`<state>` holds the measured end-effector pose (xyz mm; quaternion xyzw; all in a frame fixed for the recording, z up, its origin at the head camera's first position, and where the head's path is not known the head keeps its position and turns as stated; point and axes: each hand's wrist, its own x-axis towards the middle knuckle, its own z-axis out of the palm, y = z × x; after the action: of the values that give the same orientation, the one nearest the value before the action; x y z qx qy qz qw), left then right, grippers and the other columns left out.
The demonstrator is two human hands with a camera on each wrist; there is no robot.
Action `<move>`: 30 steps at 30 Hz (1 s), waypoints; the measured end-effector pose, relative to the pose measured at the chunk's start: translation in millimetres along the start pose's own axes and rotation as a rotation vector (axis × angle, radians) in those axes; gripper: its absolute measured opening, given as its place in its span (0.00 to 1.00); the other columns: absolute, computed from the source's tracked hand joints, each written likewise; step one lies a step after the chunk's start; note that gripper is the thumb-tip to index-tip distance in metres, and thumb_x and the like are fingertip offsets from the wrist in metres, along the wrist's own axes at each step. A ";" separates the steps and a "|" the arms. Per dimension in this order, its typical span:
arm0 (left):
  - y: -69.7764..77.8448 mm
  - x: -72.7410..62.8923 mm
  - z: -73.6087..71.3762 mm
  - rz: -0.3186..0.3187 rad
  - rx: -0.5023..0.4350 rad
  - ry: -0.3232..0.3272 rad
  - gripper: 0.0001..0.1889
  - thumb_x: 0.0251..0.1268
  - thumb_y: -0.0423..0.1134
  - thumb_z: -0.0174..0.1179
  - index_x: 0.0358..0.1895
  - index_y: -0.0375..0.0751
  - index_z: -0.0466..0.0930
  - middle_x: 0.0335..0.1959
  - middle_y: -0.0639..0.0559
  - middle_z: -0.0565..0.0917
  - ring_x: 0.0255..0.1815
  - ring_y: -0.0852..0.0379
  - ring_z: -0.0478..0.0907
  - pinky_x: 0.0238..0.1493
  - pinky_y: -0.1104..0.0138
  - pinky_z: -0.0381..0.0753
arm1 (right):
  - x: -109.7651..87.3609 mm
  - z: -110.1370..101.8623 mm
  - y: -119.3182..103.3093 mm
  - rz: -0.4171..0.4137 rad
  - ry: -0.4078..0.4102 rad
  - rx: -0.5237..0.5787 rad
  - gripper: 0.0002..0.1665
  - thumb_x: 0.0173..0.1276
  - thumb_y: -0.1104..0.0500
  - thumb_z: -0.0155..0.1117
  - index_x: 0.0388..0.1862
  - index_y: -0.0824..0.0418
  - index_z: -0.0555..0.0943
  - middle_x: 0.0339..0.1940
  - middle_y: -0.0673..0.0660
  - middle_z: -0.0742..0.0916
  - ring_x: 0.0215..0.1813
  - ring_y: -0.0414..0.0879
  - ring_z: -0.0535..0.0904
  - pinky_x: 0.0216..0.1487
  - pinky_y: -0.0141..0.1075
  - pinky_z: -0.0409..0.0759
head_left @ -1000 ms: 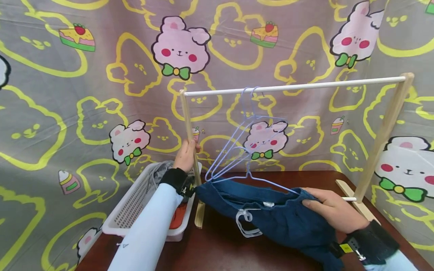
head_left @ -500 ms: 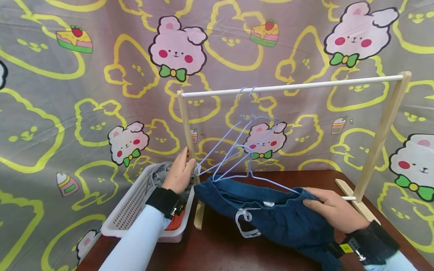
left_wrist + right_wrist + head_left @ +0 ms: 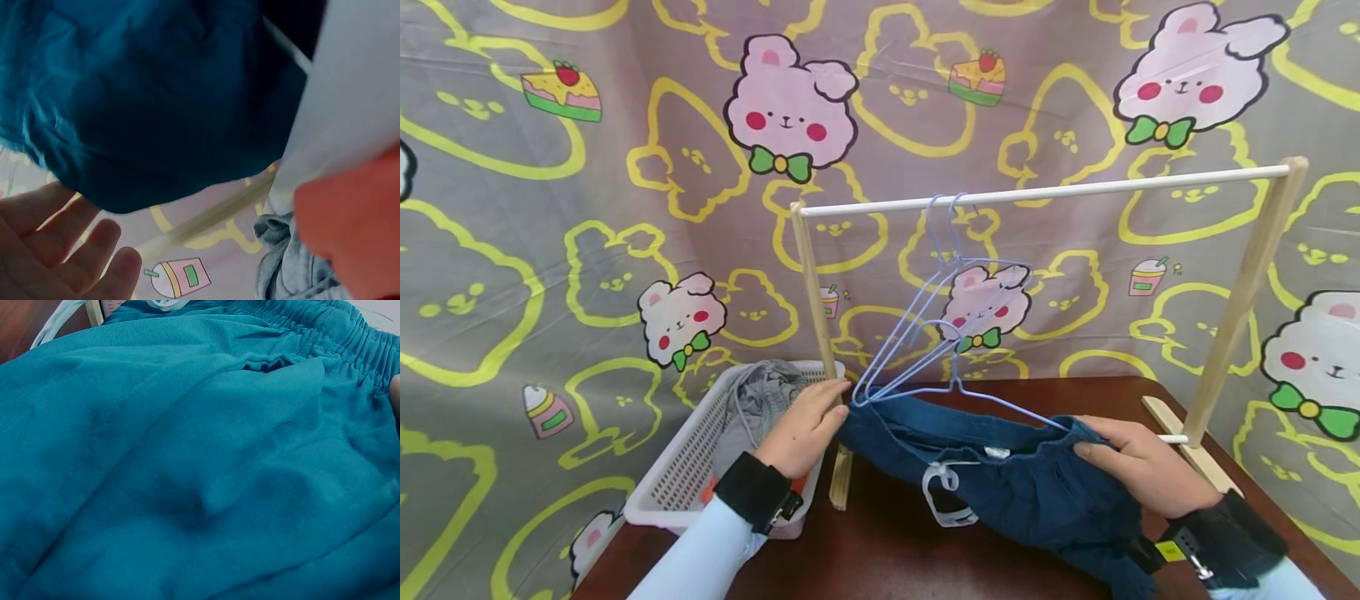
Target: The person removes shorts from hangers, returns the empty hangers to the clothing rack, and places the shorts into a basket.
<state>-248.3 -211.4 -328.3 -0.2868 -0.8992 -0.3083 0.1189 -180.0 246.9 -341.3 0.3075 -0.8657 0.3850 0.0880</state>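
Observation:
Blue drawstring pants (image 3: pixel 1030 492) with an elastic waistband are held up in the head view, a white drawstring (image 3: pixel 942 481) dangling at their front. A lilac hanger (image 3: pixel 955 387) lies across the waist opening. My right hand (image 3: pixel 1150 471) pinches the waistband's right end, thumb on the near side, by the hanger's tip. At the opposite end, my left hand (image 3: pixel 805 429) reaches to the waistband corner. The left wrist view shows its fingers (image 3: pixel 103 240) spread and loosely extended along the cloth's edge. Cloth fills most of the right wrist view.
A wooden clothes rack with a white rod (image 3: pixel 1045 192) stands behind the pants, and lilac hangers (image 3: pixel 957 260) hang from it. Left of it, a white basket (image 3: pixel 658 487) holds grey clothing (image 3: pixel 748 408) and something orange. Everything stands on a dark red table (image 3: pixel 880 558).
My left hand has come down from the rack's left post to the waistband's left corner. The hanging hangers swung and shifted. My right hand keeps its grip on the pants.

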 end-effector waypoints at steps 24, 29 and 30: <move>15.1 -10.0 9.0 0.084 -0.006 -0.040 0.11 0.83 0.45 0.47 0.37 0.51 0.74 0.27 0.58 0.70 0.34 0.59 0.73 0.38 0.63 0.72 | -8.0 -4.1 -2.6 0.034 0.054 -0.012 0.15 0.81 0.64 0.51 0.55 0.49 0.81 0.45 0.46 0.85 0.45 0.42 0.80 0.46 0.34 0.79; 21.8 -12.1 12.6 0.147 -0.030 -0.026 0.12 0.84 0.45 0.46 0.36 0.49 0.74 0.25 0.58 0.69 0.33 0.59 0.74 0.38 0.64 0.73 | -6.9 -3.6 -5.0 0.016 0.024 0.001 0.14 0.81 0.64 0.51 0.52 0.48 0.81 0.43 0.46 0.85 0.44 0.43 0.79 0.42 0.35 0.78; 23.4 -12.2 13.5 0.167 -0.028 -0.019 0.12 0.83 0.44 0.46 0.36 0.50 0.73 0.25 0.60 0.68 0.32 0.60 0.74 0.37 0.65 0.73 | -6.7 -3.4 -5.9 0.013 0.018 -0.003 0.14 0.81 0.64 0.51 0.51 0.48 0.81 0.42 0.46 0.84 0.44 0.42 0.79 0.42 0.35 0.78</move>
<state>-225.1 -193.2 -332.3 -0.3653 -0.8689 -0.3072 0.1313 -171.4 249.5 -337.9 0.2981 -0.8675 0.3871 0.0936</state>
